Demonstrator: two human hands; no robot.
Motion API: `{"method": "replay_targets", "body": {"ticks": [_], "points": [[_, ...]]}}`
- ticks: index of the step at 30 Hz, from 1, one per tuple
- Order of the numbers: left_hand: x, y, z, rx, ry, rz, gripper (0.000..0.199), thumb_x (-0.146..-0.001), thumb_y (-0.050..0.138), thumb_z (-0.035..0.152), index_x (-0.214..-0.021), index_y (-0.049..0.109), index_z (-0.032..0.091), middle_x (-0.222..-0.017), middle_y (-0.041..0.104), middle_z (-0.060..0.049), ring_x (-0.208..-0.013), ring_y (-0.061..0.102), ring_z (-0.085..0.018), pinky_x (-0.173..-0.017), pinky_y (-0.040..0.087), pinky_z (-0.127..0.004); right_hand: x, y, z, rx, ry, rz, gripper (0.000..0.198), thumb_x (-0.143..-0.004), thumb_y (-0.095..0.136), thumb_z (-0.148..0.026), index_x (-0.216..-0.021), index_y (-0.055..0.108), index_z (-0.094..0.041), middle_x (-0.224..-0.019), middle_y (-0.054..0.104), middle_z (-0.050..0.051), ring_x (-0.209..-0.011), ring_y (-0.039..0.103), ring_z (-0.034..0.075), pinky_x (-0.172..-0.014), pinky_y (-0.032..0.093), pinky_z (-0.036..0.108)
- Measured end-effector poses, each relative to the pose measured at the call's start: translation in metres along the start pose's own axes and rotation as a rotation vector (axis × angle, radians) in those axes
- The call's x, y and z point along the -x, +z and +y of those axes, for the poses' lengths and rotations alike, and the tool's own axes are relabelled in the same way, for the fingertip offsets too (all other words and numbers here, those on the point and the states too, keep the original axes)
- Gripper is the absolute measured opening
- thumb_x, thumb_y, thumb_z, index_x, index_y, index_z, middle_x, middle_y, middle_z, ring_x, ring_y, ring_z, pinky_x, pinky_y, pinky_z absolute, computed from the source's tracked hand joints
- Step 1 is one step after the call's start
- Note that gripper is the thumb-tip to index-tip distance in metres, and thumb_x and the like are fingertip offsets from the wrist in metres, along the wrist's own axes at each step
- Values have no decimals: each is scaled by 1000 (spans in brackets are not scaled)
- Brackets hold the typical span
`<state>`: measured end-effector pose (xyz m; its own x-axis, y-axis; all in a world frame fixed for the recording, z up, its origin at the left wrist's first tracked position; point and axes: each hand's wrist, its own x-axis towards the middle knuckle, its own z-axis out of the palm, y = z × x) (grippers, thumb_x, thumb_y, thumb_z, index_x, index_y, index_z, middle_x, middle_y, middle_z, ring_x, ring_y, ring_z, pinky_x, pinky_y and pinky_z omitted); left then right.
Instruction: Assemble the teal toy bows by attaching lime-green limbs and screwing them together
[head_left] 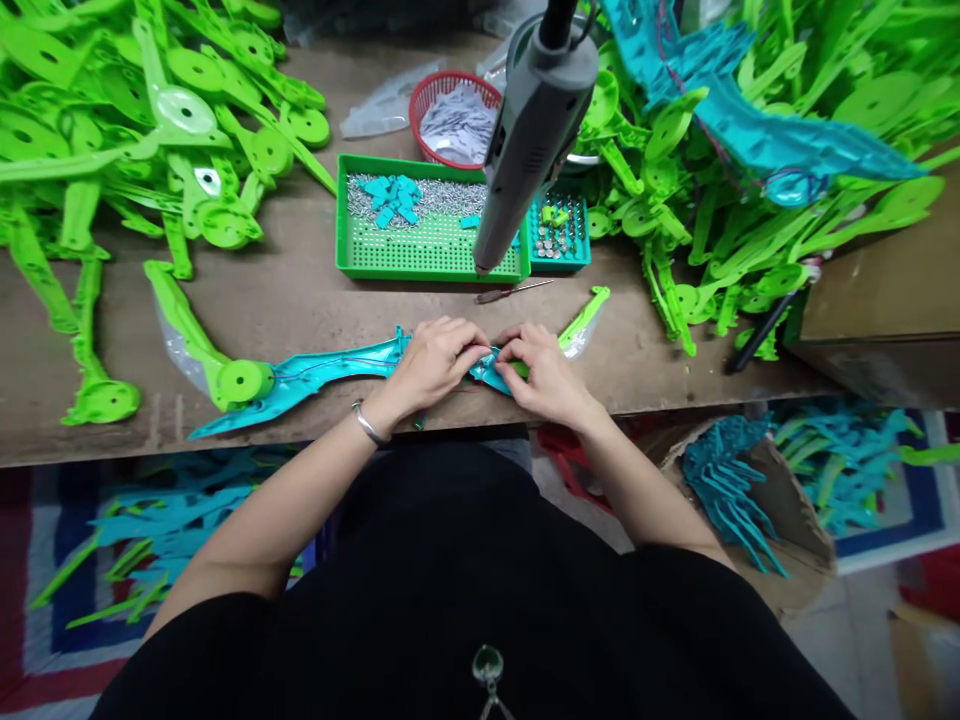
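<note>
A long blue plastic half-shell lies along the front of the table, hollow side up, with a thin dark wire running inside it. My left hand rests over its middle, thumb and fingertips closed at the shell. Close beside it my right hand has curled fingers at the shell's right part. Thin wires and a small fitting show between the fingertips; any tiny piece pinched there is hidden. A bright green arm with a round disc meets the shell's left side. Another green arm sticks out beyond my right hand.
A green tray of screws and blue pieces stands behind my hands, beside a blue tray. A grey electric screwdriver hangs above them. A small hand screwdriver lies in front. Green part heaps flank both sides; a red basket stands behind.
</note>
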<state>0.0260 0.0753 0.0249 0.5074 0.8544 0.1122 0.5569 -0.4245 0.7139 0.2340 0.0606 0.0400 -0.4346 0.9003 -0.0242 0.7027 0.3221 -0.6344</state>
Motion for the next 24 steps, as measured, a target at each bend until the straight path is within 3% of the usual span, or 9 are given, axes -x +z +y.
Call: {"method": "replay_targets", "body": {"ticks": [3, 7, 15, 24], "points": [[-3, -3, 1, -13, -3, -40, 18, -99, 56, 30, -89, 67, 19, -87, 67, -3, -86, 58, -20, -81, 41, -34, 1, 4, 0, -51, -6, 76, 9, -88, 64, -29, -90, 65, -21, -105, 70, 9, -98, 60, 25, -90, 42, 44], [-10, -8, 6, -95, -40, -110, 18, -95, 56, 27, -85, 69, 19, -87, 64, -5, -86, 59, -21, -78, 42, -34, 2, 9, 0, -1, 4, 149, 9, -89, 63, -28, -82, 65, -22, -102, 73, 7, -97, 59, 25, -90, 40, 43], [-29, -14, 19, -205, -150, -218, 14, -84, 58, 19, -85, 72, 20, -88, 72, -6, -80, 65, -22, -69, 42, -32, 0, 13, -3, 127, 0, 88, 9, -84, 62, -20, -75, 62, -22, -107, 71, 7, -101, 54, 27, -89, 36, 44], [-51, -20, 22, -127, -254, -393, 12, -74, 62, 17, -73, 74, 20, -64, 67, 0, -60, 57, -16, -60, 37, -29, 0, 16, -2, 170, -1, 67, 7, -84, 61, -20, -77, 62, -21, -105, 72, 7, -99, 53, 27, -87, 35, 44]]}}
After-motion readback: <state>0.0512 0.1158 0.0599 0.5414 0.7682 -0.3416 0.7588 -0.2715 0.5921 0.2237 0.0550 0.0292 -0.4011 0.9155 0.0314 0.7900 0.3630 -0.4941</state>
